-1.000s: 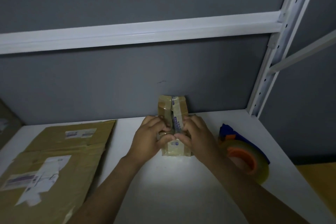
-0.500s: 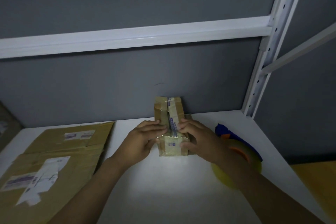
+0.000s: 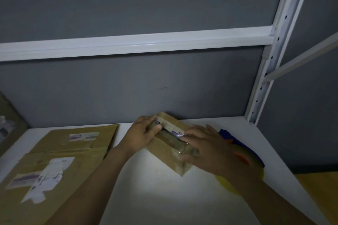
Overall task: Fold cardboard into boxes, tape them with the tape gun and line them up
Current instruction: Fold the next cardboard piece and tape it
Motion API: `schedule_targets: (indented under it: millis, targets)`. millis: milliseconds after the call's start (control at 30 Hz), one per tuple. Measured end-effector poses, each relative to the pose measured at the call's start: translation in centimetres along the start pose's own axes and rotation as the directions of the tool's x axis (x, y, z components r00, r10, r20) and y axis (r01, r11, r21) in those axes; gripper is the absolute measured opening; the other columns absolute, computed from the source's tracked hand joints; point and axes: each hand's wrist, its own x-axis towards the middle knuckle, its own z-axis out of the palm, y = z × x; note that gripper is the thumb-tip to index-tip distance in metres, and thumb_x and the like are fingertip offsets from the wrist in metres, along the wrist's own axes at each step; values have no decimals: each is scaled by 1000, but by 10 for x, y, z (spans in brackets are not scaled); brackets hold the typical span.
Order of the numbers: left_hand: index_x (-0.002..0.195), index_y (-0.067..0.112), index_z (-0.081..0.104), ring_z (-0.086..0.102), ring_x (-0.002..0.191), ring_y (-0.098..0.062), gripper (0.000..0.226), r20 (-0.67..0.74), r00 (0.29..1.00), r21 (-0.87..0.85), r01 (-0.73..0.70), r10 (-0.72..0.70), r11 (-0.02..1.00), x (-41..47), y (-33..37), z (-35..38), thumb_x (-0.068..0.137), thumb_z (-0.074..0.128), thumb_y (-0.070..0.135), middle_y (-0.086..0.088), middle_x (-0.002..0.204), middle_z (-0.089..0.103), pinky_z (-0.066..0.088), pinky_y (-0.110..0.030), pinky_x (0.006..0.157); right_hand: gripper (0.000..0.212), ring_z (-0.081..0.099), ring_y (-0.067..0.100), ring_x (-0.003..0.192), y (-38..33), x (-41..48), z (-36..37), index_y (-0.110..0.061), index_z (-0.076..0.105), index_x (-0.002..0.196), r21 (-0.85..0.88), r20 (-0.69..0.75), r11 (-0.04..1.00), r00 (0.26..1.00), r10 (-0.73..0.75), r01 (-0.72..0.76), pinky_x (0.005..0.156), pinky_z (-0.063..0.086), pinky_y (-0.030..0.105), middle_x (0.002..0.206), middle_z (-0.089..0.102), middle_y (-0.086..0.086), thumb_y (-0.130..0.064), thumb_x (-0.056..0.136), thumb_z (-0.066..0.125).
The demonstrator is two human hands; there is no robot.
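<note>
Stock for later boxes sits farthest to our left: flattened cardboard (image 3: 60, 153), marked with old labels, lies on the white desk (image 3: 155, 197), within reach yet apart from the work, we judge so that it does not crowd the hands. Moving right, our left hand (image 3: 144, 133) has its grip closed narrow on the far end of the small box (image 3: 164, 150), thumb on the top face and fingers curled round the far side, which we take to be the anchor that keeps the box from sliding. The box rests on the desk near the grey wall (image 3: 164, 78), turned at an angle to us, with a strip of tape running along its top seam. Our right hand (image 3: 210, 150) lies over the near end, its grip wide, fingers nearly straight and flat on the tape, apparently to press it down; it curls round nothing that we can see. Just beyond that hand the blue and orange tape gun (image 3: 243, 144) lies on the desk, partly hidden by the wrist, left close by, we suppose, for the next seam. Lining up has not yet begun.
</note>
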Motion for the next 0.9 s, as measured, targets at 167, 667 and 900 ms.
schedule_targets:
  millis: [167, 667, 900]
  targets:
    - [134, 21, 58, 47, 127, -9, 87, -114, 990, 67, -76, 83, 995, -38, 1, -7, 71, 35, 77, 6, 147, 40, 28, -10, 99, 62, 51, 22, 126, -20, 7, 16, -21, 66, 110, -256, -142, 963, 989, 51, -86, 108, 32, 55, 120, 62, -3, -70, 80, 41]
    - [113, 26, 71, 53, 106, -14, 41, -153, 919, 176, -337, 364, 925, -55, 30, 32, 77, 65, 47, 10, 114, 63, 50, -29, 87, 57, 22, 21, 144, 45, -24, -12, -27, 24, 150, -149, 53, 870, 875, 481, -469, 117, 20, 35, 156, 27, 1, -35, 98, 48]
    - [105, 18, 72, 64, 85, -30, 35, -200, 943, 332, -190, 265, 924, -46, 70, 54, 71, 70, 26, -4, 104, 69, 54, -36, 70, 32, 54, 18, 96, 77, -84, -26, -15, 51, 126, 10, 253, 663, 643, 723, -749, 74, 43, 21, 124, 58, 4, -31, 99, 47]
